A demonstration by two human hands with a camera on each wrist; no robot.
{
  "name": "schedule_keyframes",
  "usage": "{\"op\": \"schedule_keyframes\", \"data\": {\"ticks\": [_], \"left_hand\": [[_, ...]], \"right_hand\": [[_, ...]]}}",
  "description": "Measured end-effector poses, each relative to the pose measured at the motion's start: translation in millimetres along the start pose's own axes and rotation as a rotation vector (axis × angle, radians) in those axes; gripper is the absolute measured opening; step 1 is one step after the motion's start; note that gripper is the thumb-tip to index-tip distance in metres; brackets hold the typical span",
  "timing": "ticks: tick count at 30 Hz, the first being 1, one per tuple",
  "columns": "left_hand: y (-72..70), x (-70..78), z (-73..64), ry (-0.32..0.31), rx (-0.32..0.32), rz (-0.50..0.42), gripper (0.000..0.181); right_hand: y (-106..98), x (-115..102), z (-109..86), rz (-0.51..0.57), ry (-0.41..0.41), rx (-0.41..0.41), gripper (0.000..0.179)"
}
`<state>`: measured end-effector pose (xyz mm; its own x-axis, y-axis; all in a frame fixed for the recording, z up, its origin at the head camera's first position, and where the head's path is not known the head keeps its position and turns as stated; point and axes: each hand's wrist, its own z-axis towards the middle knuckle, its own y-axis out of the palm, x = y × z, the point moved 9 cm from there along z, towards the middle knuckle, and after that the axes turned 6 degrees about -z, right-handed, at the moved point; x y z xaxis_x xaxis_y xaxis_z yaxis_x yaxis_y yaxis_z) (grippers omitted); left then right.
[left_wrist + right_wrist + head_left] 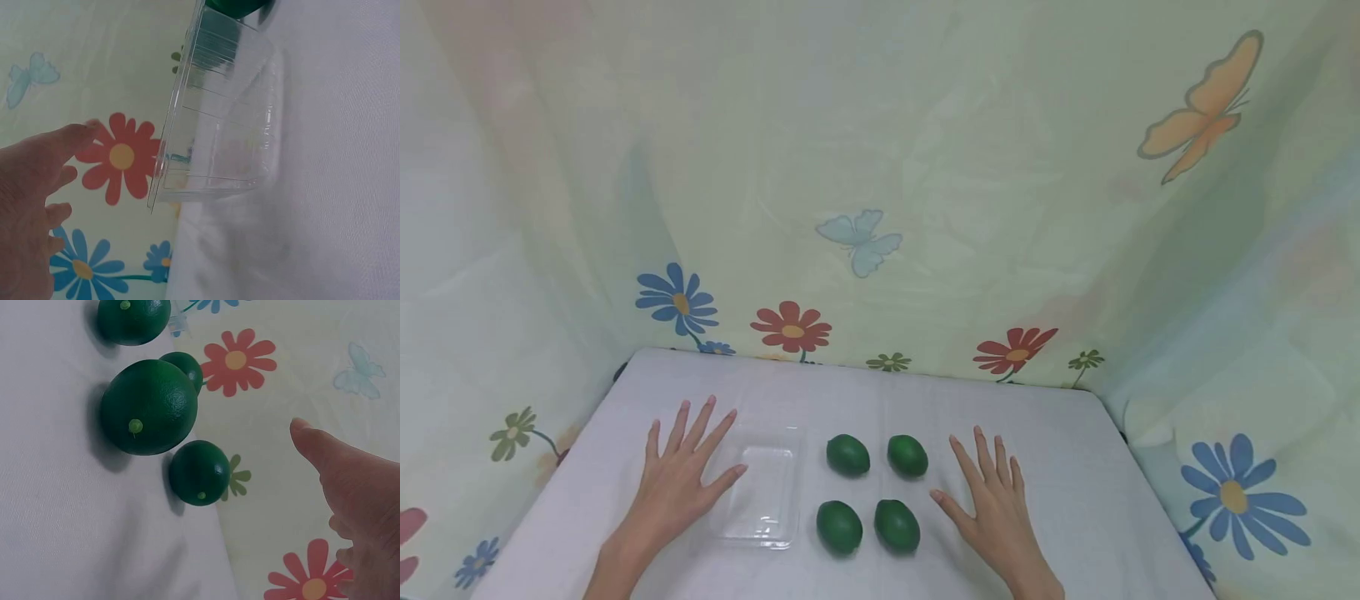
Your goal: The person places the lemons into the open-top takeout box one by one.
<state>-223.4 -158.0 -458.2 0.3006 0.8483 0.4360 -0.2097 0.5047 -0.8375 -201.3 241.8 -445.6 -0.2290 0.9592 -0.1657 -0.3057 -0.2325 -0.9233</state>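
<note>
Looking down at the table (1052, 467), we have both hands spread, with nothing in either. Our left hand (673, 487) has its thumb above the tray's nine o'clock rim, though the left wrist view shows a gap between thumb and plastic. The tray (763, 492) lies at nine o'clock from the four limes (847, 455); our right hand (995, 512) is at three o'clock from them, touching none. From the group's middle, the limes sit near eleven, between one and two, between four and five, and between seven and eight.

We judge the limes light and firm, their glossy, rounded skin apt to slip or roll; we would pinch one across its widest part, clear of the pale stem nub (135, 426). The tray looks thin, very light and bendy, easily dented or nudged, so we would steady it gently by the rim at nine o'clock.
</note>
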Motion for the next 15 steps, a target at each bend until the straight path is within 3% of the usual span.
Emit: {"op": "schedule_keyframes", "data": {"ticks": [9, 15], "left_hand": [[6.7, -7.7, -8.5, -0.066, -0.057, -0.011, 0.079], [7.9, -9.8, -5.1, -0.064, -0.041, -0.081, 0.076]], "right_hand": [[3.5, -3.2, -5.8, -0.005, 0.003, 0.003, 0.081], [1.2, 0.2, -5.9, -0.011, -0.003, 0.042, 0.083]]}}
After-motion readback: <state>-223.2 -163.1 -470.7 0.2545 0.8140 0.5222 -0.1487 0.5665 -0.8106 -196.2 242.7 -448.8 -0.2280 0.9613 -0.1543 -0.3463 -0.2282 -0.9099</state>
